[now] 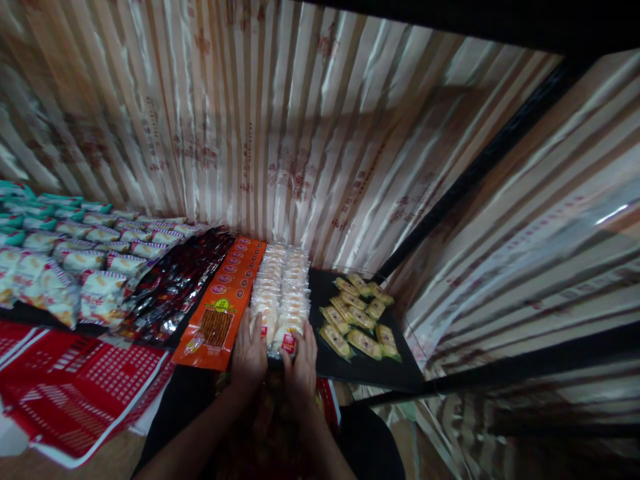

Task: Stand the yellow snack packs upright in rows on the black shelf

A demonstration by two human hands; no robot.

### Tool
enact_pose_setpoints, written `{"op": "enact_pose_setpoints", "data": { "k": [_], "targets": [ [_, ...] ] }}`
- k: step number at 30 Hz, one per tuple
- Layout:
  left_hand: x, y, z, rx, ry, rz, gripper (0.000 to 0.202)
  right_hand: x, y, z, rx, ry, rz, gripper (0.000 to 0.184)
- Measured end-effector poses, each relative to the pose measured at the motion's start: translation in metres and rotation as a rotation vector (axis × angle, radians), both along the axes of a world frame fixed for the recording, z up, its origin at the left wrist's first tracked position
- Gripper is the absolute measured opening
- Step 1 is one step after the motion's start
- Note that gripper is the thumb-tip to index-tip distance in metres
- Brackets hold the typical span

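Two long rows of clear-wrapped white snack packets (281, 287) stand packed side by side on the black shelf (370, 377). At the front left corner of these rows lies my left hand (249, 352), its fingers stretched along the side of the packets. My right hand (301, 363) rests on the front right corner, fingers also extended along the packets. Both hands press inward on the rows from either side, and red labels show between them. Left of my left hand is a flat orange snack bag (220, 310) with a window showing brown sticks.
Several yellow-wrapped snacks (357, 317) lie scattered on the right of the shelf. Dark red packets (175, 293) and white chip-like bags (105, 290) fill the left. A red basket (75, 393) sits below. A black post (480, 160) slants up at right before striped sheeting (300, 120).
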State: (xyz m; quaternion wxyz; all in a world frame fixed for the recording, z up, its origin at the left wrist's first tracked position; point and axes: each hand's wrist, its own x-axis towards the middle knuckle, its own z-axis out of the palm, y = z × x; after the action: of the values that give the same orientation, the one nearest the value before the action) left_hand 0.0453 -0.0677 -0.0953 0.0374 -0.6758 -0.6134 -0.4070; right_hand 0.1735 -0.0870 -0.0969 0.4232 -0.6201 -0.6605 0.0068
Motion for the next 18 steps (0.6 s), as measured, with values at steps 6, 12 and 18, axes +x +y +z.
{"op": "enact_pose_setpoints", "data": {
  "k": [6,12,18],
  "targets": [
    [0.000,0.000,-0.004,-0.013,-0.017,-0.033,0.045,0.006,0.007,0.003,-0.036,-0.029,0.029,0.031],
    [0.000,0.001,-0.005,-0.030,-0.069,-0.053,0.044,0.010,0.009,0.005,-0.062,-0.036,0.049,0.034],
    [0.000,0.003,-0.005,-0.050,-0.081,-0.063,0.044,0.010,0.012,0.009,-0.080,-0.031,0.049,0.030]
  ]
}}
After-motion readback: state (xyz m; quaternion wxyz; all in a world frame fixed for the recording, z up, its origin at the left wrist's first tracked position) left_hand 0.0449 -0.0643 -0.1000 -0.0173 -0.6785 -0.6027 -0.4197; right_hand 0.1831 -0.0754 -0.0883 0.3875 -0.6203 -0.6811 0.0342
